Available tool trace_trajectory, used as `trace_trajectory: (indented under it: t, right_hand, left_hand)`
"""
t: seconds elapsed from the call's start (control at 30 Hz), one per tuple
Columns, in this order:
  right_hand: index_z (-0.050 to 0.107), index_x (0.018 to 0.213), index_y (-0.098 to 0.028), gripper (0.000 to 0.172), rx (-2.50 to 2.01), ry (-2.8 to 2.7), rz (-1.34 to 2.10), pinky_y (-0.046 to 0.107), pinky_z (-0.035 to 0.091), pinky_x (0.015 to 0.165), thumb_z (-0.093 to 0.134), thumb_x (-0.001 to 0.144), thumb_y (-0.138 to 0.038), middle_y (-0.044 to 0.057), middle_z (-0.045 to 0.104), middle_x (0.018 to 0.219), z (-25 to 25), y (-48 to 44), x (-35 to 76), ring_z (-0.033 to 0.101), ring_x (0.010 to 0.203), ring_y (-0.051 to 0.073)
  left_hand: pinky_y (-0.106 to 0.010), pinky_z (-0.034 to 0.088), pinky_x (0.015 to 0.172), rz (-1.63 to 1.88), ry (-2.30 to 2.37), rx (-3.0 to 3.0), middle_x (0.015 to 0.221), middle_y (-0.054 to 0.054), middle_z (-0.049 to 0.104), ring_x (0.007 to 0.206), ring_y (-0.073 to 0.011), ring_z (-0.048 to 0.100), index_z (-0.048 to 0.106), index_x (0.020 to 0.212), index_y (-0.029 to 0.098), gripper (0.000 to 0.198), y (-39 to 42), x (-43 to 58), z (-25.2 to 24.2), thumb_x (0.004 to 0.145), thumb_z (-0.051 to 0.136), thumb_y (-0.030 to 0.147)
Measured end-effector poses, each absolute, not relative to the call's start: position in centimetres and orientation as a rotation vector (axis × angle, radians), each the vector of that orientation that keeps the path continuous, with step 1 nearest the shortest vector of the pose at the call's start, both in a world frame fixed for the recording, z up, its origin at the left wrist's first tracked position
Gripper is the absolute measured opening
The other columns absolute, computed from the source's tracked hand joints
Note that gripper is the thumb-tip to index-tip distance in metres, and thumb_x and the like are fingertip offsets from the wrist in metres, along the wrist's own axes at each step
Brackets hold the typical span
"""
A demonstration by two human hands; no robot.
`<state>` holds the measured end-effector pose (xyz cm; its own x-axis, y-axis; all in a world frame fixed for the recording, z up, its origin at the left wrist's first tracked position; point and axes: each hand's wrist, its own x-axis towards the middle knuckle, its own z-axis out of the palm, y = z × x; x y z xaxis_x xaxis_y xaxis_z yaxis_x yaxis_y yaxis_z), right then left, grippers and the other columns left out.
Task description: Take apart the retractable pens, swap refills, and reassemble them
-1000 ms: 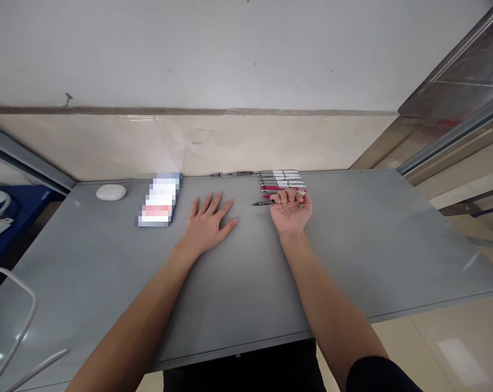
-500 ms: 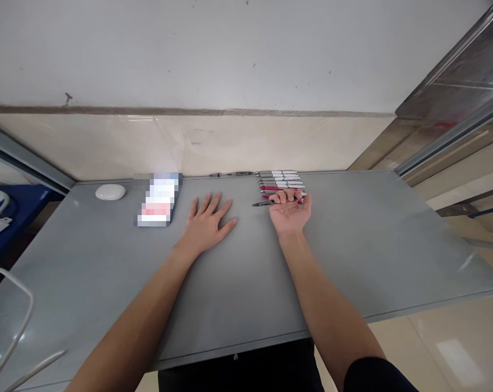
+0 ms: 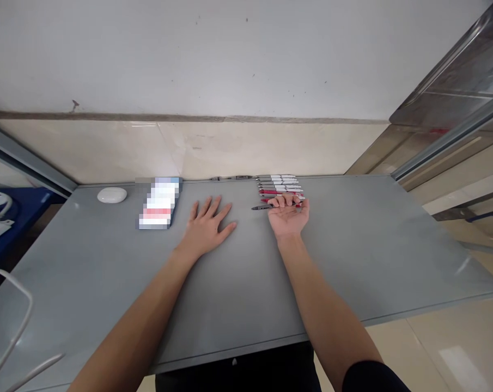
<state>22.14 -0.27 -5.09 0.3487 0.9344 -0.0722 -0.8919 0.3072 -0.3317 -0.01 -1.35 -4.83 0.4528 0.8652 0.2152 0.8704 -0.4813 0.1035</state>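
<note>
My left hand [image 3: 205, 226] lies flat on the grey table, palm down with fingers spread, holding nothing. On the right, my right hand [image 3: 289, 215] is turned palm up with its fingers curled round a dark grey pen [image 3: 260, 207]. The pen's tip end sticks out to the left of the fingers, while much of its barrel is hidden by them. Just beyond this hand, several white pens [image 3: 282, 183] and a few red pens [image 3: 273, 191] lie side by side in a row, tips to the left. The nearest ones are partly covered by my fingers.
Dark pens [image 3: 232, 178] lie along the wall at the table's back edge. A phone [image 3: 160, 204] with a blurred-out screen and a white oval case [image 3: 112, 195] sit at the left. A white cable [image 3: 25, 321] hangs at the near left. The table [image 3: 364, 245] meets a tiled wall.
The view has tilted slightly, so everything sits a little lower in the picture. Both hands keep nearly the same place and pose, and the pens have not visibly moved.
</note>
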Motion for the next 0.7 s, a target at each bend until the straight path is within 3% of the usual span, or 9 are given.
trace_trajectory:
  t: [0.23, 0.47, 0.7]
  right_hand:
    - [0.043, 0.067, -0.023, 0.034, -0.295, -0.181, 1.279, 0.028, 0.040, 0.053, 0.041, 0.087, -0.051, -0.005, 0.037, 0.059, -5.3, -0.3, 21.4, 0.038, 0.051, 0.011]
    - [0.045, 0.068, -0.024, 0.037, -0.301, -0.238, 1.341, 0.027, 0.040, 0.053, 0.044, 0.086, -0.056, -0.006, 0.037, 0.059, -4.7, -0.7, 20.0, 0.038, 0.051, 0.010]
    - [0.041, 0.065, -0.023, 0.039, -0.355, -0.274, 1.342, 0.027, 0.040, 0.052, 0.045, 0.087, -0.056, -0.006, 0.036, 0.059, -4.1, -1.4, 18.9, 0.036, 0.051, 0.011]
  left_hand:
    - [-0.057, 0.021, 0.113, -0.429, -1.557, -2.666, 0.149, -0.007, 0.039, 0.139, -0.0319, 0.032, 0.047, 0.138, 0.028, 0.056, -1.4, 0.1, -4.3, 0.091, 0.040, 0.056]
    - [-0.049, 0.024, 0.115, -0.672, -1.321, -2.659, 0.138, -0.009, 0.052, 0.135, -0.0278, 0.039, 0.050, 0.134, 0.021, 0.050, -1.8, 2.3, -3.6, 0.092, 0.043, 0.047]
    - [-0.043, 0.035, 0.111, -0.877, -1.210, -2.680, 0.122, -0.008, 0.064, 0.122, -0.0237, 0.053, 0.057, 0.122, 0.020, 0.035, -1.9, 3.4, -4.1, 0.094, 0.044, 0.035]
